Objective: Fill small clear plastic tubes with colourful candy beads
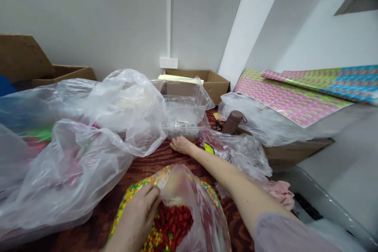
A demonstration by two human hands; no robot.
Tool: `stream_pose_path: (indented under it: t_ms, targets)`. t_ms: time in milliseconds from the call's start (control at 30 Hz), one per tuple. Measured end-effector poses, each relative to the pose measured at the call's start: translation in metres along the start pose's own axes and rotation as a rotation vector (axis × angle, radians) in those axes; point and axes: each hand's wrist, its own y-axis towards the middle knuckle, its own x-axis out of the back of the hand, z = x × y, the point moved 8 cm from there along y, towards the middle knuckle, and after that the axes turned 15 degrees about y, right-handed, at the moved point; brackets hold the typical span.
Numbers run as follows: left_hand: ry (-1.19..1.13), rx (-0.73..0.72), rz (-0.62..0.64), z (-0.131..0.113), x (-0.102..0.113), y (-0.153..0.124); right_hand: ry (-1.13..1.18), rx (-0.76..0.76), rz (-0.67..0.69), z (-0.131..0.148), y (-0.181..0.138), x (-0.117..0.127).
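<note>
My left hand [136, 216] grips the rim of a colourful printed bag [171, 220] at the table's near edge; the bag is full of small red sweets. My right hand [180, 144] is stretched far forward and rests on the dark wooden table [153, 161], just in front of a clear plastic container [183, 110]. Its fingers are curled down against the wood, and whether anything is under them is hidden. A small wrapped piece lies inside the clear container.
Large crumpled clear plastic bags [73, 141] cover the left of the table. More plastic and a brown flask [232, 122] lie to the right. Cardboard boxes [203, 80] stand against the wall; patterned wrapping sheets [283, 98] lie on the right.
</note>
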Motion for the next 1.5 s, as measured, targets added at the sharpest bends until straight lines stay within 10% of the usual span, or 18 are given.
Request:
stream_pose_path:
  t_ms: [400, 667, 833, 933, 1100, 1267, 1500]
  targets:
    - [-0.022, -0.011, -0.039, 0.006, 0.002, -0.008, 0.145, 0.033, 0.013, -0.007, -0.005, 0.006]
    - [-0.03, 0.038, -0.003, 0.006, 0.015, 0.0, 0.509, -0.234, -0.327, 0.016, -0.059, 0.058]
    - [0.002, 0.068, -0.014, 0.009, 0.026, 0.012, 1.663, -0.305, -0.328, 0.035, -0.118, 0.098]
    - [0.083, 0.088, -0.039, 0.008, 0.035, 0.024, 1.947, -0.309, -0.203, 0.065, -0.144, 0.13]
    - [0.199, 0.084, -0.07, -0.004, 0.052, 0.046, 1.493, 0.008, -0.045, 0.147, -0.149, 0.182]
    - [0.272, 0.053, -0.075, -0.003, 0.064, 0.063, 0.875, 0.269, -0.017, 0.222, -0.13, 0.165]
    - [0.39, 0.039, -0.04, 0.019, 0.067, 0.042, 0.647, -0.058, 0.254, 0.163, -0.158, 0.115]
